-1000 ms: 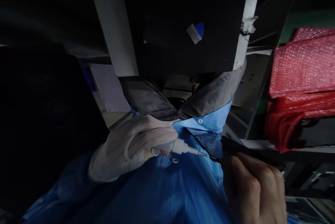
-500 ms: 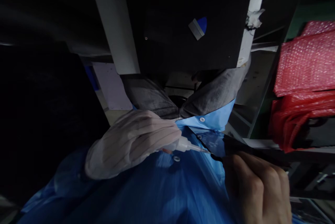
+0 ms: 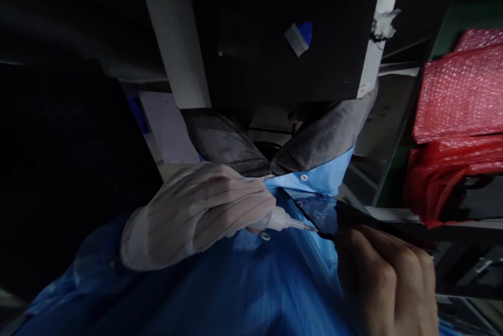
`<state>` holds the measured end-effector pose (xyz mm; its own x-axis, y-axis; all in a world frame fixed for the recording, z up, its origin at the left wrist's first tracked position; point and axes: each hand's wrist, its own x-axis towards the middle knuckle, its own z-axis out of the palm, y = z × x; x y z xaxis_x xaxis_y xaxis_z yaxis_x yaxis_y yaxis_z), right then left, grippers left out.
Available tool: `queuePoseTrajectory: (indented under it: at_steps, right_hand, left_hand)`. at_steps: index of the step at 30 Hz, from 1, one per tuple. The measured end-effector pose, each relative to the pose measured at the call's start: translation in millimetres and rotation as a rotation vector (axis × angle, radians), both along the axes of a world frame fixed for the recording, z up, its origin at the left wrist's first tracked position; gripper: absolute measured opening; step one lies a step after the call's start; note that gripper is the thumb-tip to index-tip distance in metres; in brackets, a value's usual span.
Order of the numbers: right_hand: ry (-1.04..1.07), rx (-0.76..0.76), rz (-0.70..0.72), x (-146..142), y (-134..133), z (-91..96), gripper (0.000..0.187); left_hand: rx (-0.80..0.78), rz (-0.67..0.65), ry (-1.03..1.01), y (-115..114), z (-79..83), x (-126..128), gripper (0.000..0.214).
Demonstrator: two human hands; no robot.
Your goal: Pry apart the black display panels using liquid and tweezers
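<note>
My left hand [image 3: 196,215], in a pale striped glove, is closed around a small squeeze bottle [image 3: 280,219] with a white cap and a thin tapered nozzle. The nozzle points right, its tip at the near edge of a dark glossy panel [image 3: 320,211]; whether it touches the edge I cannot tell. My bare right hand [image 3: 387,278] grips that thin panel with bent fingers, holding it tilted in front of the blue coat. The fingertips and the panel's right part are mostly hidden or dark.
Ahead lies a black surface [image 3: 251,74] with a blue-and-grey scraper-like piece [image 3: 299,40] on it. Red bubble-wrap pouches [image 3: 459,95] are stacked at the right. A torn whitish scrap [image 3: 384,25] clings to the pale right-hand frame bar [image 3: 371,66].
The bottle and my left hand have shifted slightly right, the nozzle tip moving a little along the panel's edge. My right hand and the panel stay almost still.
</note>
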<state>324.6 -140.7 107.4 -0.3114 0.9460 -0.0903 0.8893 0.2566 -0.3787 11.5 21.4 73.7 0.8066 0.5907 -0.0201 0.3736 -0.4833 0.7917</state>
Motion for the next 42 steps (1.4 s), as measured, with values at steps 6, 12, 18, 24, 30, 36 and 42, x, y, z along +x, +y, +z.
queuePoseTrajectory:
  at_steps: [6,12,18,24,30,36,42]
  right_hand:
    - [0.008,-0.005,0.002,-2,0,0.6,0.039]
    - [0.024,-0.008,-0.002,-3,2,0.7,0.039]
    - [0.020,-0.004,-0.012,-4,2,-1.0,0.040]
    - [0.006,-0.015,-0.007,-4,1,0.9,0.043]
    - [0.015,-0.014,-0.011,-6,2,1.6,0.041]
    - [0.015,-0.014,0.005,-6,3,0.6,0.039]
    - [0.019,-0.019,0.005,-4,2,0.6,0.040]
  left_hand:
    - [0.150,0.010,-0.011,2,2.8,7,0.019]
    - [0.164,0.029,-0.002,-2,0.8,8,0.012]
    - [0.193,-0.045,0.016,-3,0.3,3,0.017]
    - [0.160,-0.080,0.034,-5,-0.1,-8,0.023]
    - [0.113,0.203,0.172,-34,-1.2,7,0.042]
    - [0.104,0.265,0.145,-45,-7.3,19,0.049]
    - [0.214,0.142,0.003,-31,-12.5,3,0.027]
